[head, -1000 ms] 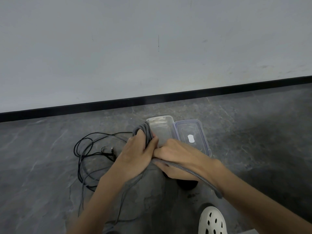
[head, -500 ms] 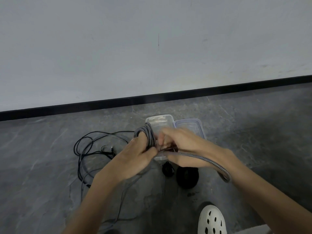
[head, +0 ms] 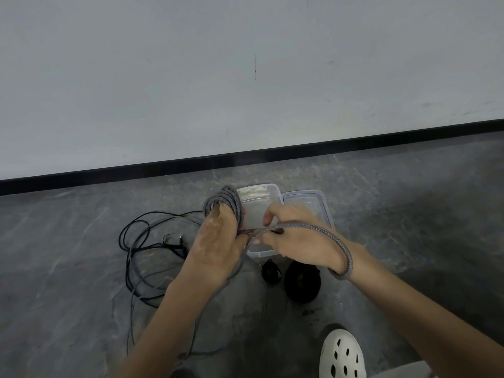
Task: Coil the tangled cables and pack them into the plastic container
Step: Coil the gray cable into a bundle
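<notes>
Raised right hand [head: 297, 241] from low beside left hand [head: 218, 246] to level with it, drawing a slack loop of grey braided cable [head: 229, 199] out over the right wrist. Pinches the strand between thumb and curled fingers, just right of left hand. Holds several finished turns wound round left hand's fingers, loose tail trailing down past the forearm. Points to another wrap under way, with more cable left to wind. Leaves plastic container [head: 256, 188] open just beyond both hands, lid [head: 305, 196] at its right, seemingly empty where visible; leaves black cable tangle [head: 141, 241] on floor [head: 81, 268] left of left hand.
</notes>
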{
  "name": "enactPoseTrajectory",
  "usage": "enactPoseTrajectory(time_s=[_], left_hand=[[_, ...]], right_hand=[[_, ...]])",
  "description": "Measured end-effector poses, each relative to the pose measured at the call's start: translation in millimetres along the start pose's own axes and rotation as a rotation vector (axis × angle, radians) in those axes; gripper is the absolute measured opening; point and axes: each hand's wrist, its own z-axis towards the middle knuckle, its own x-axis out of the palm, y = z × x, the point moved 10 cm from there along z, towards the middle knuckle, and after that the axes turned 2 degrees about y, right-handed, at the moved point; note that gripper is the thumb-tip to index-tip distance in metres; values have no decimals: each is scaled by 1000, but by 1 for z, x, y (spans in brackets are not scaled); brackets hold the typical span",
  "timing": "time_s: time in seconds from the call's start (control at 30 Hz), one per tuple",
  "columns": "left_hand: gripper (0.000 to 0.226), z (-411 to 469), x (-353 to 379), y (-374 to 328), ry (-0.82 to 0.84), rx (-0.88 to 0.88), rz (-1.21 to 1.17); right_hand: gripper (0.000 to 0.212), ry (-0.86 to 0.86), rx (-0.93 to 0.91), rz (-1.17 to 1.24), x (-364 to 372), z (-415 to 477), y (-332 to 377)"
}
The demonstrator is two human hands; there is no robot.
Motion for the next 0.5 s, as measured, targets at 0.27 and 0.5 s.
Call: enactPoseTrajectory(time_s=[0.27,0.5], left_hand=[[37,1,-31,22,-207,-86,32],[42,1,-43,34,-288,-154,76]], right_hand=[[35,272,405,410,10,-11,-40],[15,326,422,1099,11,-16,-24]])
